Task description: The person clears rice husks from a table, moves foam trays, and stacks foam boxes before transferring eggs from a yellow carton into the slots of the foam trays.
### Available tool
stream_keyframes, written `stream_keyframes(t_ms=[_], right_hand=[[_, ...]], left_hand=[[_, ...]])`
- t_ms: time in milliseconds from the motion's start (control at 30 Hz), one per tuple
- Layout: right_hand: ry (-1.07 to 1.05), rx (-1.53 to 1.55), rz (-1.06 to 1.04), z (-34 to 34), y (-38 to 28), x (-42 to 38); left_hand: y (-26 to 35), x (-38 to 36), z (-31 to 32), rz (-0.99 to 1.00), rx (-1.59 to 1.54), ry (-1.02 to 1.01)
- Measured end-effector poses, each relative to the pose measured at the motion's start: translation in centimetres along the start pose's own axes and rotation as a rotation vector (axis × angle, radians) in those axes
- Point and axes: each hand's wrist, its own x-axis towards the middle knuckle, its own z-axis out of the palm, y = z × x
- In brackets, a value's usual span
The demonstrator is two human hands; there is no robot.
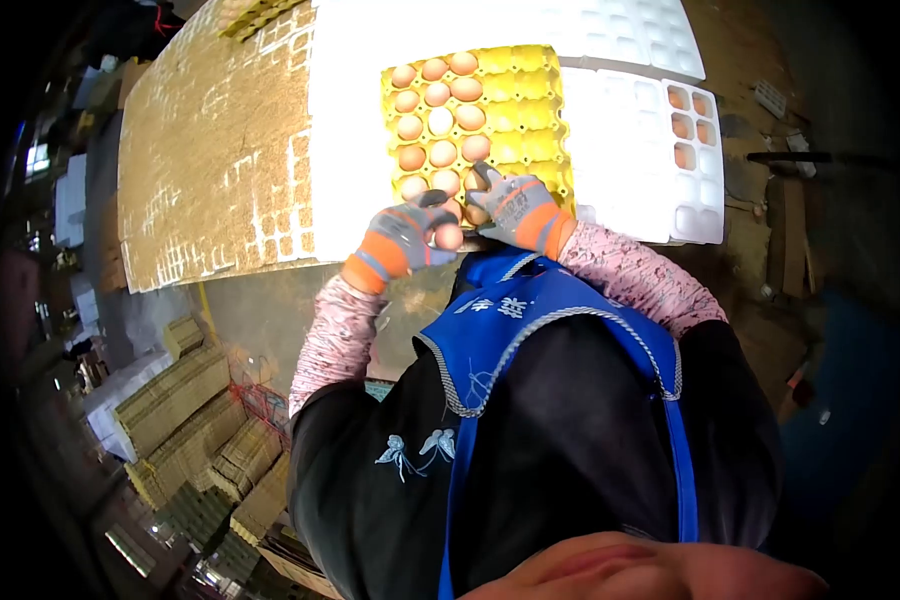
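Observation:
A yellow egg tray point(530, 120) lies on the bright table top, with several brown eggs point(442, 153) in its left three columns and bare cups on its right side. My left hand point(410, 235), in a grey and orange glove, is closed around an egg point(448, 237) at the tray's near left corner. Gloved the same way, my right hand point(510, 205) is over the near edge of the tray, its fingers curled against an egg point(476, 213) in the third column. The fingers partly cover the nearest eggs.
White foam trays point(625, 150) stand at the right, one with several eggs in its cups. A brown, worn board point(210, 150) covers the left of the table. Part of another yellow tray point(255, 15) shows at the top. Stacked trays point(170, 400) stand on the floor at lower left.

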Motion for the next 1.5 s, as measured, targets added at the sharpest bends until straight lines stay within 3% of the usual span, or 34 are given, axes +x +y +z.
stream_keyframes(t_ms=[33,100,133,200,300,400,433,500,533,600,633,700,733,800,833,867,933,1067,1133,1267,1333,1367,1400,1433,1467,1500], right_hand=[[0.024,0.036,-0.003,0.0,0.5,0.1],[0.075,0.110,-0.010,0.4,1.3,0.0],[0.122,0.181,-0.010,0.6,1.6,-0.2],[0.010,0.314,0.052,-0.9,1.6,-0.2],[0.057,0.210,-0.150,-0.6,2.9,0.1],[-0.103,0.047,-0.149,-2.5,2.4,-0.7],[-0.026,-0.026,-0.165,-1.4,2.1,-1.2],[-0.065,-0.024,-0.127,0.3,1.5,-1.2],[-0.108,-0.027,-0.084,0.9,1.4,-1.1],[-0.128,-0.027,-0.063,-0.1,1.2,-1.4],[-0.139,-0.038,-0.081,-0.2,1.4,-1.6],[-0.119,0.045,-0.105,-1.2,2.4,-1.4],[-0.118,0.047,-0.109,-1.5,2.7,-1.4],[-0.077,0.189,-0.079,-1.8,3.1,-1.5],[-0.086,0.160,-0.121,-1.4,3.3,-1.7],[-0.085,0.162,-0.124,-0.9,2.9,-1.6],[-0.118,0.003,-0.097,0.2,1.6,-1.3],[-0.121,0.005,-0.163,-0.5,1.6,-0.9],[-0.110,0.108,-0.083,-1.8,2.0,-1.4],[0.131,0.289,-0.089,-1.6,3.3,-1.9],[0.000,1.099,0.185,-2.1,4.2,-2.2],[0.098,1.549,0.185,-1.7,5.0,-2.5],[0.020,1.770,0.307,-3.0,7.0,-3.7],[0.098,1.908,0.201,-2.8,8.8,-4.9],[0.202,1.888,0.065,-2.9,10.7,-7.0],[0.305,1.866,-0.071,-3.1,12.7,-9.0]], left_hand=[[0.4,-0.4,1.2,-0.006,0.005,0.000],[1.7,-0.9,2.9,-0.194,0.307,-0.227],[2.5,-1.4,3.3,-0.200,0.311,-0.228],[4.0,-2.1,3.8,-0.341,0.305,-0.177],[4.6,-1.4,3.6,-0.373,0.288,-0.158],[4.4,-0.7,3.4,-0.360,0.303,-0.155],[4.3,-0.5,3.4,-0.375,0.298,-0.201],[5.3,0.3,2.5,-0.431,0.312,-0.290],[5.5,0.1,2.5,-0.438,0.317,-0.291],[5.4,-1.0,2.5,-0.360,0.184,-0.032],[5.5,-1.5,2.5,-0.364,0.186,-0.032],[5.9,-2.5,2.4,-0.255,-0.198,0.297],[6.3,-2.8,2.8,-0.259,-0.195,0.297],[6.9,-3.8,4.0,-0.446,-1.115,0.498],[6.6,-5.0,5.3,-0.547,-1.415,0.510],[6.2,-5.3,6.5,-0.549,-1.412,0.513],[6.1,-5.5,8.7,-0.200,-1.838,0.660],[6.6,-4.6,9.9,-0.077,-2.148,0.628],[7.0,-4.3,9.6,-0.044,-2.158,0.598],[7.3,-3.1,9.0,0.073,-2.365,0.527],[7.7,-3.1,9.2,0.045,-2.410,0.571],[8.0,-2.6,8.8,-0.013,-2.393,0.551],[8.4,-1.7,8.5,-0.070,-2.385,0.514],[7.9,-1.2,9.3,-0.115,-2.301,0.452],[9.1,0.1,8.6,-0.363,-2.155,0.499],[8.6,1.8,9.4,-0.294,-1.969,0.387]])
